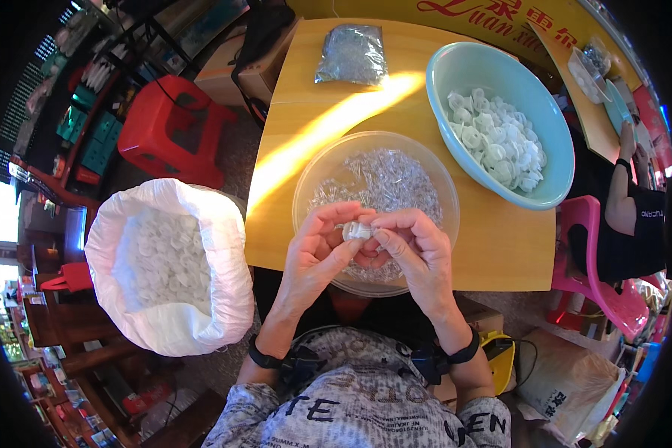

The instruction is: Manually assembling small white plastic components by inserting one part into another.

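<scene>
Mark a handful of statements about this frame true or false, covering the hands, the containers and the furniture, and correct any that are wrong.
1. The left hand and right hand meet at a small white piece. True.
2. The light-blue basin stands on the floor. False: the light-blue basin is on the table.
3. The white sack, to the person's left, contains whitish pieces. True.
4. The hands are over the white sack. False: they are over the clear round tub.
5. The plastic stool beyond the white sack is green. False: the plastic stool is red.
6. A silvery packet lies near the table's far edge. True.
</scene>
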`<action>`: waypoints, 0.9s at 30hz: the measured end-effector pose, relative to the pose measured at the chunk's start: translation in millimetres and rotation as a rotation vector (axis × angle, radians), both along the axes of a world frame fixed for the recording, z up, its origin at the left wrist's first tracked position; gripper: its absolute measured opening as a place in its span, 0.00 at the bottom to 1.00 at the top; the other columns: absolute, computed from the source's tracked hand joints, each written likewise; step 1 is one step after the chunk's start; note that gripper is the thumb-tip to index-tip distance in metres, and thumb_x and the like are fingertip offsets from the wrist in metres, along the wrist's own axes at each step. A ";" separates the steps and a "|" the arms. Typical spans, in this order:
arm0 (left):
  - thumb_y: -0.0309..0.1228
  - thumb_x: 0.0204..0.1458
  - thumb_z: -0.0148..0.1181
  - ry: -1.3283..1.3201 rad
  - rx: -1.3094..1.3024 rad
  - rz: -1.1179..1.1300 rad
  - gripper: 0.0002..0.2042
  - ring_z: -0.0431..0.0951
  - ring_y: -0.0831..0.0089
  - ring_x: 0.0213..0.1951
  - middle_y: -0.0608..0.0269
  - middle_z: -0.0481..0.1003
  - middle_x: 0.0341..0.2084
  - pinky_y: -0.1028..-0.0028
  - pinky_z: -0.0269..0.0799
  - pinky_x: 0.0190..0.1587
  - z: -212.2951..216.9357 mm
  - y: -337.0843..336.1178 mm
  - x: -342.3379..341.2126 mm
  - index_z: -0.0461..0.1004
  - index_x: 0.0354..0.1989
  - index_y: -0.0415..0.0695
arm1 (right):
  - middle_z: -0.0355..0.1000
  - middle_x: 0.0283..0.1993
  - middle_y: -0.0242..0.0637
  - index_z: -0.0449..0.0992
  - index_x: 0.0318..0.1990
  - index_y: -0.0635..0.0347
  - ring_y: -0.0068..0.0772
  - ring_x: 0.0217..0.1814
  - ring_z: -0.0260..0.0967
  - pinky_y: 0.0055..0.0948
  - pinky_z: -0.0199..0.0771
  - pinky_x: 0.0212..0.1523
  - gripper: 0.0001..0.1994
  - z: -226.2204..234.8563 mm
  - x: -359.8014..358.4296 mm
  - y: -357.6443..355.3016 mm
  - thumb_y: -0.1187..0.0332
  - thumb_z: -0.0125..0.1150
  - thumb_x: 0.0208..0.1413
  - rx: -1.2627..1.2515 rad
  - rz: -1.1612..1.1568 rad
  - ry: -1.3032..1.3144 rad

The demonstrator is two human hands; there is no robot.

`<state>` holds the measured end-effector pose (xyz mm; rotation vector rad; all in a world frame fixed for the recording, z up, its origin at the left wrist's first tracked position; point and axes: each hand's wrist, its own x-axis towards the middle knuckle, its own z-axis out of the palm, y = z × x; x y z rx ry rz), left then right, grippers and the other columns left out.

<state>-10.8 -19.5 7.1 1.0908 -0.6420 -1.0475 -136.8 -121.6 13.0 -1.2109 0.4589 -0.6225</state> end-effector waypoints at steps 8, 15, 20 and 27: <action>0.23 0.57 0.52 0.096 -0.012 0.107 0.11 0.74 0.70 0.47 0.50 0.69 0.51 0.74 0.73 0.46 -15.7 -0.5 3.1 0.67 0.48 0.39 | 0.75 0.42 0.40 0.73 0.42 0.68 0.25 0.42 0.74 0.24 0.78 0.43 0.06 -12.0 9.1 9.1 0.78 0.55 0.57 -0.007 -0.096 -0.087; 0.24 0.58 0.51 0.122 0.020 0.118 0.14 0.74 0.75 0.45 0.53 0.71 0.50 0.78 0.72 0.45 -12.3 -0.2 0.2 0.68 0.52 0.38 | 0.75 0.41 0.40 0.74 0.41 0.69 0.25 0.41 0.74 0.23 0.77 0.43 0.06 -9.7 9.7 12.0 0.77 0.55 0.57 0.057 -0.133 -0.073; 0.26 0.58 0.51 0.220 0.009 0.111 0.17 0.74 0.77 0.43 0.53 0.72 0.49 0.79 0.70 0.44 -14.7 0.9 4.9 0.65 0.56 0.37 | 0.75 0.41 0.40 0.74 0.41 0.68 0.23 0.39 0.74 0.21 0.77 0.40 0.06 -9.6 13.5 14.4 0.78 0.57 0.56 -0.015 -0.162 -0.077; 0.26 0.58 0.51 0.226 0.005 0.093 0.18 0.74 0.77 0.43 0.53 0.72 0.49 0.79 0.70 0.43 -15.6 1.3 7.4 0.64 0.57 0.38 | 0.75 0.36 0.36 0.76 0.38 0.65 0.19 0.35 0.73 0.18 0.75 0.31 0.05 -10.0 18.9 14.7 0.78 0.61 0.52 -0.227 -0.231 0.018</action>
